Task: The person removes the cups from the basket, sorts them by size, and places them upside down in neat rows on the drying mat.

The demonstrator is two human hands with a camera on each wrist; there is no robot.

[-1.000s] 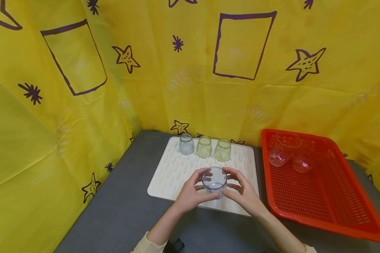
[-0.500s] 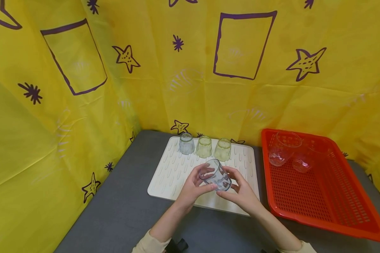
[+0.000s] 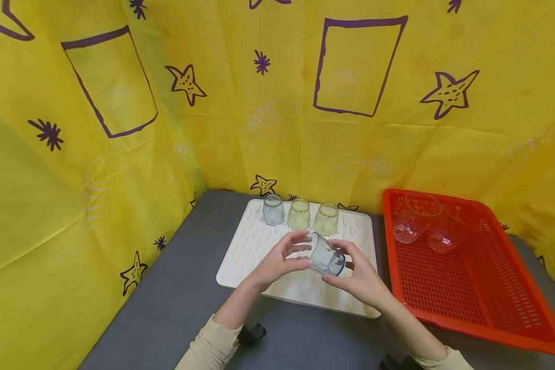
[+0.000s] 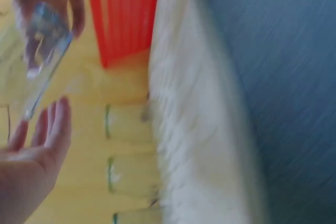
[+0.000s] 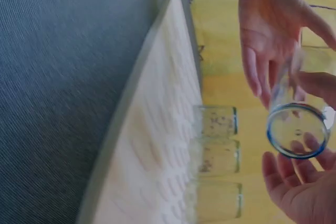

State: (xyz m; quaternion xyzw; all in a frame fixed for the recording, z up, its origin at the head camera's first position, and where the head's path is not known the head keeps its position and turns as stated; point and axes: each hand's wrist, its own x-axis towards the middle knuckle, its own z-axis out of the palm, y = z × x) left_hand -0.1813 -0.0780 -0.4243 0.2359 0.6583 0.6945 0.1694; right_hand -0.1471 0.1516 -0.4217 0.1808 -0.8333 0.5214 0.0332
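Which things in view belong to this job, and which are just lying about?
Likely in the job: held glass, white mat, three glasses on it, red basket, glasses inside.

Likely just around: yellow sheet, grey tabletop, black gear.

No text, label, brand, number or sign can be read in any view, whether on the held glass [image 3: 321, 255], the white mat [image 3: 245, 257], the red basket [image 3: 483, 331] or the yellow cloth [image 3: 222, 144].

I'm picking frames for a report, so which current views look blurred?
Head view: mostly sharp, though the clear glasses in the red basket look faint; left wrist view: smeared, especially the white mat; right wrist view: mat soft, the held glass crisper at its blue rim.
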